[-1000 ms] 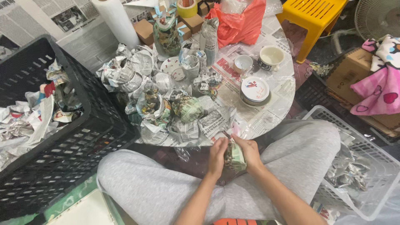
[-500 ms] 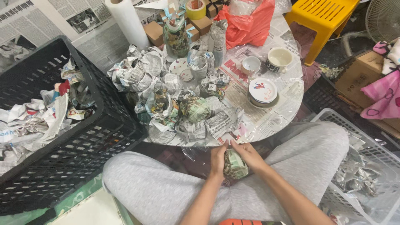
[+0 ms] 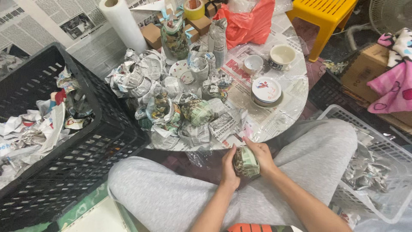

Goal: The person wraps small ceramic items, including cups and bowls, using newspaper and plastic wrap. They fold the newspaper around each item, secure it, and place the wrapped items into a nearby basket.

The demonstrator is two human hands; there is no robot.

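In the lower middle of the frame, we cup the small round newspaper-wrapped bundle between our left hand and right hand, both closed on it, probably to keep the paper tight.

Wrapped bundles crowd the table's left half up to its near edge. The right half lies barer, only bowls standing there. A black crate blocks the left side.
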